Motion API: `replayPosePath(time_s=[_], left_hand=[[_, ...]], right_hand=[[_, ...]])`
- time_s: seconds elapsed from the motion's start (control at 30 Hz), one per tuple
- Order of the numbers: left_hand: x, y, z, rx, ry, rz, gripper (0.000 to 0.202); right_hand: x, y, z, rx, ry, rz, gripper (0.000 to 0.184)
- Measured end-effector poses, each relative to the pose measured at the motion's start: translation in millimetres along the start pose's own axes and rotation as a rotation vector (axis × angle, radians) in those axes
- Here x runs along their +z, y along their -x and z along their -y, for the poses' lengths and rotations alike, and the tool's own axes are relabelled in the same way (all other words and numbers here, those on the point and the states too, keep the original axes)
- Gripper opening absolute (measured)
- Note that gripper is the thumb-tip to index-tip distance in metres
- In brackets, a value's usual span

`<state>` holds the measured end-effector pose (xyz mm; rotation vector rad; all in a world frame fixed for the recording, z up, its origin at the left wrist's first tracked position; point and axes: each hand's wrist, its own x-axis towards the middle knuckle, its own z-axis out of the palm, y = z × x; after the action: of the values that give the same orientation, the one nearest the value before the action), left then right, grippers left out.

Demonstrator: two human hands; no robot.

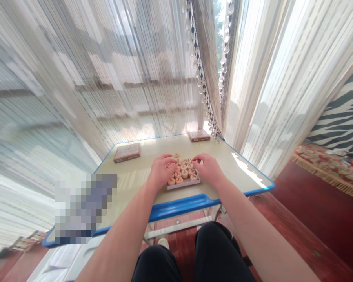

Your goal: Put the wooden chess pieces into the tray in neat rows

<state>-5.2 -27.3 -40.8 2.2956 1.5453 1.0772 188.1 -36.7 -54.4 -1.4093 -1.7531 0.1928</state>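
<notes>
A shallow, pale open box (184, 185) of round wooden Chinese chess pieces (184, 173) sits near the table's front edge. The pieces carry red and dark characters and lie in rows, with a gap at the front right. My left hand (162, 169) reaches over the box's left side, its fingers apart and curved above the pieces. At the far right corner of the box is my right hand (207, 166), thumb and fingers slightly parted against the edge. One loose chess piece (177, 155) lies on the table just beyond the box.
The pale table (153, 147) has a blue rim. A flat brown box (127, 152) lies at the far left, and another brown box (199, 135) at the back right. A blurred-out patch (88, 209) covers the left front. String curtains (153, 70) hang behind the table.
</notes>
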Motion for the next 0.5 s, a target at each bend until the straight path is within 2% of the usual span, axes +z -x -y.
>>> replayPosePath(time_s=[0.13, 0.33, 0.5], left_hand=[[-6.3, 6.9, -4.2, 0.028, 0.000, -0.013, 0.017], [-5.4, 9.6, -0.7, 0.059, -0.068, 0.048, 0.016], [-5.4, 9.9, 2.7, 0.077, -0.047, 0.087, 0.014]], right_hand=[[-0.7, 0.7, 1.3, 0.002, -0.007, -0.001, 0.017], [-3.0, 1.6, 3.3, -0.028, -0.037, -0.018, 0.017], [-3.9, 1.6, 2.8, -0.019, -0.078, -0.088, 0.018]])
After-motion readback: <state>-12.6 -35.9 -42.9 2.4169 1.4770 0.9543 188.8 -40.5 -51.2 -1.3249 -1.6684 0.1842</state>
